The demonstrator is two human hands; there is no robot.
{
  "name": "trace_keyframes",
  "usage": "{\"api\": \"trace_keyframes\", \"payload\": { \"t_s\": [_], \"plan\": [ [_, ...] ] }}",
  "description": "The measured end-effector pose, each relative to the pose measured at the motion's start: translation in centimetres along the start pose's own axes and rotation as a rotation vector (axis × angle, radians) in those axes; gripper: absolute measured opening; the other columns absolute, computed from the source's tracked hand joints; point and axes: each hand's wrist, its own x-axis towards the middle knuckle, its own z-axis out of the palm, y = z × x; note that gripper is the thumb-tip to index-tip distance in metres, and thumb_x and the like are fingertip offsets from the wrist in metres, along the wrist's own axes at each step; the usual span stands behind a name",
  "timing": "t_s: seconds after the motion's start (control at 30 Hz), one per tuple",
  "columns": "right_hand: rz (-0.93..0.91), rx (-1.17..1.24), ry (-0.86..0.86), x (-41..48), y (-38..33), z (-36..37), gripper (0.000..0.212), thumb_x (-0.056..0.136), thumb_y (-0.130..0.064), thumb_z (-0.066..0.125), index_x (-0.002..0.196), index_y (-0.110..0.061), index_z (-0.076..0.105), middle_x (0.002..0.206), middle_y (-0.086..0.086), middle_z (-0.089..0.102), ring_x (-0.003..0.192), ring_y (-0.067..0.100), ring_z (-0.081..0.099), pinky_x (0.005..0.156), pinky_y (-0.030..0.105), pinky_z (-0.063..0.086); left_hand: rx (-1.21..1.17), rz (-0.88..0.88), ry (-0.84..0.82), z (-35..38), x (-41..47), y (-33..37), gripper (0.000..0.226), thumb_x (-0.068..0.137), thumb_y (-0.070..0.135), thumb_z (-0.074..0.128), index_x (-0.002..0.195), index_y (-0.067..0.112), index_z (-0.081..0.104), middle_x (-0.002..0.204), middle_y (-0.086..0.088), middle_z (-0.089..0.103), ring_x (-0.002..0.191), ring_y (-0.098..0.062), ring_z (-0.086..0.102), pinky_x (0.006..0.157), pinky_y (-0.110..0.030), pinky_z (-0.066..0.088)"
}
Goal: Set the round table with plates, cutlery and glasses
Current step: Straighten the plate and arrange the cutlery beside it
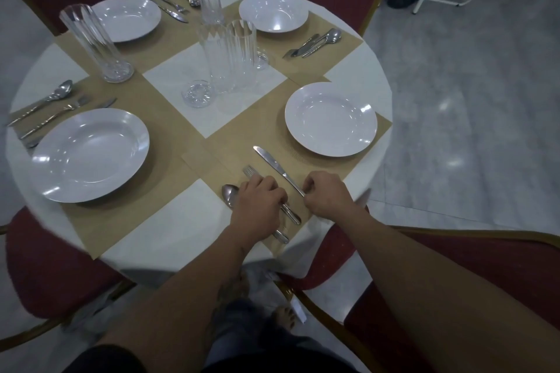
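On the surface [194,200], by the near white plate [331,119], the right hand [327,194] pinches the shiny steel knife [272,160] handle while the left hand [257,203] curls over the fork [250,172], with the spoon [228,194] alongside.

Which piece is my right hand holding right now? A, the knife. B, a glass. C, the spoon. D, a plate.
A: the right hand pinches the handle of the knife, whose blade lies on the placemat; the left hand is at the fork and spoon.
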Motion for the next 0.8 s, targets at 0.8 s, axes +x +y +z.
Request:
{"api": "trace_keyframes", "payload": {
  "t_s": [0.8],
  "plan": [
    [0.479, 0.681, 0.232, 0.9, 2.8, -1.6, 0.012, 0.078, -0.011, 0.054, 0.077, -0.013, 0.066, 0.074, 0.003, 0.063, 0.075, 0.025, 0.059, 0.065, 0.034, 0.05, -0.096, 0.021, 0.039, -0.1, -1.4, -0.5, 0.029, 0.081, 0.014, 0.062, 0.108, 0.019, 0.068, 0.108, -0.001, 0.058, 0.102, -0.022, 0.05, 0.092, -0.038, 0.043]
  ]
}}
